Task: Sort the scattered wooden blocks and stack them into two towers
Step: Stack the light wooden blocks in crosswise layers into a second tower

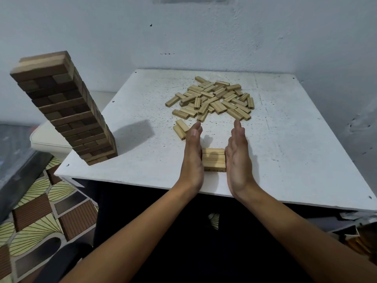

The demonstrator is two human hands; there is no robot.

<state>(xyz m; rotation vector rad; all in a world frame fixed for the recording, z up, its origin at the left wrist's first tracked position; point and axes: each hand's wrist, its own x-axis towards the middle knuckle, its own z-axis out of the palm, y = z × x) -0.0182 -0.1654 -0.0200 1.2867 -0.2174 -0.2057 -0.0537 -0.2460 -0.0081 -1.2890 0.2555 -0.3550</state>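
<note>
Both hands are flat with fingers straight: the left hand (192, 152) and right hand (237, 152) press their palms against opposite ends of the light block layer (214, 159) at lower centre of the tabletop (295, 160), apparently to square the blocks flush as the base of the second tower. The dark tower (65, 107) stands finished at the left of the frame, well apart. The loose light blocks (212, 100) lie heaped at upper centre. How many tiers the layer holds is hard to make out; the palms hide its ends.
</note>
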